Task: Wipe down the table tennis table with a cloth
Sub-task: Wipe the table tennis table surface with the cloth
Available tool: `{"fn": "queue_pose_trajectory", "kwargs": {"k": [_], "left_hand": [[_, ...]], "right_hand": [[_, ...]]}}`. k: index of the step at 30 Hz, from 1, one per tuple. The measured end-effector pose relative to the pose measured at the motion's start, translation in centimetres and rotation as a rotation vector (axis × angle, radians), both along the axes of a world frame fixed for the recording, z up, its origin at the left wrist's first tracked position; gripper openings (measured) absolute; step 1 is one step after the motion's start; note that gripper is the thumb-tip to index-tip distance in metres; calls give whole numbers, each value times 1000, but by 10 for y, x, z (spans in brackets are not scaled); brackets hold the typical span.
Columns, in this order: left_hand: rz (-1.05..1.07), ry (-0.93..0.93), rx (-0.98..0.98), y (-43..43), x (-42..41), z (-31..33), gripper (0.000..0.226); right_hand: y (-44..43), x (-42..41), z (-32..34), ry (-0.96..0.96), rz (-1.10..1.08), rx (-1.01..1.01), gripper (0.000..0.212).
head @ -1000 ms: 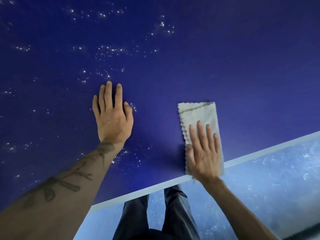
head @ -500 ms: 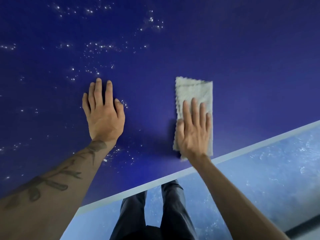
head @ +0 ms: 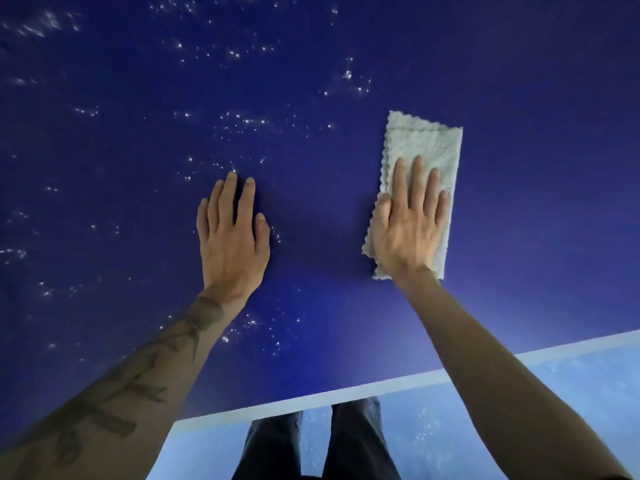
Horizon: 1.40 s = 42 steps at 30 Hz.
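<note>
1. A dark blue table tennis table is seen from above, with its white edge line running across the bottom of the view.
2. The change: a second ago the folded pale cloth was lying with its near end on the white edge line. It has since been pushed away from the person and is now well clear of that line. Its far end has passed beyond the fingertips of the other hand.
3. What this means: a forward wiping stroke is judged to be under way, out from the near edge toward the middle of the table.
4. White specks are scattered over the left and far parts of the surface. Few are seen right of the cloth, so most of the wiping is judged still to be done on the left.
5. The right hand is laid palm down on the near half of the cloth. Its fingers are held straight and slightly apart, pressing rather than gripping, and the arm is stretched forward.
6. The left hand has been kept in place, flat on the bare table and well apart from the cloth. Its fingers are straight and close together, holding nothing, and it appears to be used as a brace.
</note>
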<state>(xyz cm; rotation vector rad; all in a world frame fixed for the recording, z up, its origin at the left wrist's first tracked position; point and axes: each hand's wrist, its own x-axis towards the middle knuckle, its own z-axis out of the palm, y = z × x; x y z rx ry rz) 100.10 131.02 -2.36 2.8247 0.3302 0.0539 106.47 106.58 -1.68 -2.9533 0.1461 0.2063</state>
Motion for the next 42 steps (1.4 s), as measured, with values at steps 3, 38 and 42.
{"fn": "queue_pose_trajectory", "kwargs": {"k": [3, 38, 42], "left_hand": [[18, -38, 19, 4, 29, 1, 54], [124, -32, 61, 12, 111, -7, 55], [128, -39, 67, 12, 112, -8, 55]], "right_hand": [[48, 29, -2, -31, 68, 39, 64], [54, 135, -5, 19, 590, -35, 65], [58, 204, -2, 7, 218, 1, 64]]}}
